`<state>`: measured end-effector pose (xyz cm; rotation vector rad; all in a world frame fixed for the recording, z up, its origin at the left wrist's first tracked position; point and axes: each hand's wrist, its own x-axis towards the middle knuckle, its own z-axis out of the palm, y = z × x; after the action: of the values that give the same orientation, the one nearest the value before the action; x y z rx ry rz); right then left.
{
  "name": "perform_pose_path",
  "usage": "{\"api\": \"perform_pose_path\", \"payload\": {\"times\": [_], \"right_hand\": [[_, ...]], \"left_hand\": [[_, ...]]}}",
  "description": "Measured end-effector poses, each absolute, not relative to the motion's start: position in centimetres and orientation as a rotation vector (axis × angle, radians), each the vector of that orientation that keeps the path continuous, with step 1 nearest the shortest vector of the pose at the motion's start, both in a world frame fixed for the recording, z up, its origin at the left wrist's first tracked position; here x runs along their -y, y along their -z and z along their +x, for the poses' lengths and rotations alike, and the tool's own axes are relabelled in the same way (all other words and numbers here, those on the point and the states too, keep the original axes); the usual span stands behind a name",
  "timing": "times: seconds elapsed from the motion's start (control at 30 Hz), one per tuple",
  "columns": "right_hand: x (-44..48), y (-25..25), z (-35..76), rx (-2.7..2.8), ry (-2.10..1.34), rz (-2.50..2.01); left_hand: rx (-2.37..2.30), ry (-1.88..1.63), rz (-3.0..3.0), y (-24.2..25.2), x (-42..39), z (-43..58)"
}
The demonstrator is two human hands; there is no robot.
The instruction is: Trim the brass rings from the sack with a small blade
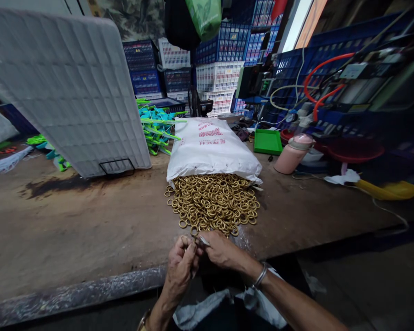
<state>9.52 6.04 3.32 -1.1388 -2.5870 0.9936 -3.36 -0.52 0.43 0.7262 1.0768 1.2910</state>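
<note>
My left hand [182, 264] is closed just in front of the table's ring pile, pinching a gold ring [184, 238] between thumb and fingers. Meeting it from the right, my right hand [221, 248] is closed on a small blade-like tool [204, 240], whose pale, shiny part shows by the thumb. Its tip points at the left fingers; whether it touches the ring is hidden. Beyond both hands spreads a heap of gold rings [214, 202], spilling from the open mouth of a white woven sack [212, 154] with red print.
On the wooden table [100, 230], a grey ribbed panel [62, 92] stands at left. Green and blue plastic pieces [157, 126] lie behind it. To the right are a green tray [267, 141], a pink bottle [293, 154] and a yellow scoop [388, 189]. Stacked crates [219, 76] rise behind.
</note>
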Motion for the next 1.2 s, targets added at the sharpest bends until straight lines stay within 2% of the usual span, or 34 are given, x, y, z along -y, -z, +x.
{"api": "perform_pose_path", "payload": {"times": [0.17, 0.3, 0.7, 1.03, 1.13, 1.2], "right_hand": [[-6.2, -3.6, 9.1, 2.728, -0.644, -1.381], [-6.3, -4.0, 7.5, 2.717, -0.494, -1.456], [-7.6, -2.7, 2.7, 2.775, -0.238, -1.407], [-7.9, -2.1, 2.8, 2.728, -0.24, -1.386], [-8.1, -2.7, 3.5, 2.643, -0.391, -1.315], [-8.2, -3.1, 4.3, 2.524, -0.642, -1.269]], "left_hand": [[-0.977, -1.322, 0.654, -3.2, 2.2, -3.6], [-0.89, -1.346, 0.479, -5.1, 2.7, -4.6], [-0.936, -1.401, 0.095, -1.7, 3.1, -8.1], [-0.925, -1.343, 0.009, -1.0, 2.1, -8.2], [-0.979, -1.375, 0.078, -0.7, 1.8, -8.0], [-0.997, -1.399, 0.186, -0.7, 1.5, -7.6]]}}
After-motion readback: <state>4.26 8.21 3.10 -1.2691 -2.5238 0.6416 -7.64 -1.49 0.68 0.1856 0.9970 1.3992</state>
